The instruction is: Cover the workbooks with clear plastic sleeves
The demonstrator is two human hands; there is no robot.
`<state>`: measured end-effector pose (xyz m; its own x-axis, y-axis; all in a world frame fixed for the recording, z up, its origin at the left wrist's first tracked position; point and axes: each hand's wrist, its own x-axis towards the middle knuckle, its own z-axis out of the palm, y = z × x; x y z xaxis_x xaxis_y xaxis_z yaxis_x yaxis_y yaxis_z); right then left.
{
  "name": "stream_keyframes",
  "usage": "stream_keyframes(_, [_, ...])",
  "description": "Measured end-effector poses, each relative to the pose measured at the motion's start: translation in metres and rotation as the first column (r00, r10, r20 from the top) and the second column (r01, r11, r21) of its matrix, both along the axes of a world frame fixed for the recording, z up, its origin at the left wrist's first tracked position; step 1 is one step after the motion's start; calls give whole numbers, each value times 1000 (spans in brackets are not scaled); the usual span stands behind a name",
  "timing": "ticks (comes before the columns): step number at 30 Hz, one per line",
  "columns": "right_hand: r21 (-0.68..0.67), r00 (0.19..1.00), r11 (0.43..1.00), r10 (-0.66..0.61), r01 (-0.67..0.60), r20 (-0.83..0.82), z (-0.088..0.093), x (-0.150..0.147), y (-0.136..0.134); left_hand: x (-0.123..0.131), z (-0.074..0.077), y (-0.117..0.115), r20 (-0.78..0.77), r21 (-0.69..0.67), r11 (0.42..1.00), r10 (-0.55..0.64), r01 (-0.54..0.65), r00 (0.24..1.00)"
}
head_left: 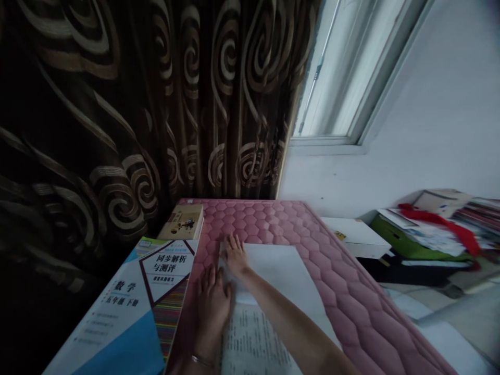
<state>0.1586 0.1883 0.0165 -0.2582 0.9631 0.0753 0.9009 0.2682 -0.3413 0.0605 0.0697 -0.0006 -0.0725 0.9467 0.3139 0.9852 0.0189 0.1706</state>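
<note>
A large white paper sheet (275,265) lies on the pink quilted surface; its upper part is blank and printed lines, too blurred to read, cover the lower part. My right hand (235,256) rests flat on the sheet's upper left corner, fingers stretched out. The right forearm crosses over the paper and hides part of it. Lower down, my left hand (214,298) lies flat along the sheet's left edge, fingers extended and a bangle (201,360) on its wrist. Neither hand grips anything.
Left of the hands lies a mathematics workbook (128,307), with a thick tan book (182,221) behind it. A patterned dark curtain (226,104) hangs behind the quilted surface (344,281). At right are a white box (355,237) and a pile of papers with red cloth (449,224).
</note>
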Motion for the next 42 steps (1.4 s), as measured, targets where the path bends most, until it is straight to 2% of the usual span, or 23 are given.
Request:
stream_keyframes(2, [-39, 991, 991, 132, -130, 32, -5, 32, -28, 0, 2, 1, -41, -7, 1000, -6, 6, 999])
stream_keyframes(3, [-54, 986, 986, 158, -155, 48, -7, 53, -41, 0, 3, 2, -63, -8, 1000, -12, 11, 998])
stream_keyframes(6, [-115, 991, 993, 46, -32, 122, -10, 126, -72, -3, 4, 3, -121, -19, 1000, -22, 20, 992])
stream_keyframes(8, [-82, 986, 996, -26, 40, 163, -13, 170, -87, -2, 4, 4, -146, -29, 999, 8, -12, 989])
stream_keyframes(11, [-22, 982, 998, -61, 66, 179, -17, 207, -99, 18, 7, 8, -147, -86, 996, 20, -32, 989])
stream_keyframes(12, [-10, 983, 998, -58, 60, 176, -19, 212, -102, 32, 9, 9, -131, -118, 993, -24, 9, 991])
stream_keyframes(15, [25, 985, 999, -45, 42, 164, -19, 211, -102, 92, 16, 14, -57, -177, 948, -280, 266, 958])
stream_keyframes(16, [34, 988, 999, -40, 35, 151, -17, 210, -101, 114, 18, 14, -46, -178, 919, -365, 352, 930])
stream_keyframes(18, [41, 996, 998, -48, 45, 80, -10, 212, -97, 153, 21, 15, 13, -198, 824, -539, 530, 842])
stream_keyframes(21, [33, 990, 990, -135, 136, -34, 2, 227, -87, 184, 24, 14, 79, -219, 797, -561, 563, 824])
stream_keyframes(27, [4, 926, 926, -376, 377, -36, 7, 254, -57, 181, 23, 17, 86, -209, 799, -560, 564, 824])
stream_keyframes(33, [-57, 868, 867, -496, 495, 3, 10, 252, -10, 182, 13, 18, 119, -159, 801, -565, 577, 817])
stream_keyframes(36, [-85, 830, 826, -557, 557, 28, 15, 249, 10, 181, 12, 18, 137, -196, 781, -577, 593, 805])
stream_keyframes(39, [-93, 822, 817, -568, 569, 38, 19, 248, 15, 180, 14, 18, 155, -228, 768, -579, 599, 801])
stream_keyframes(42, [-98, 845, 840, -533, 534, 36, 17, 250, -1, 180, 14, 17, 152, -173, 795, -562, 581, 813])
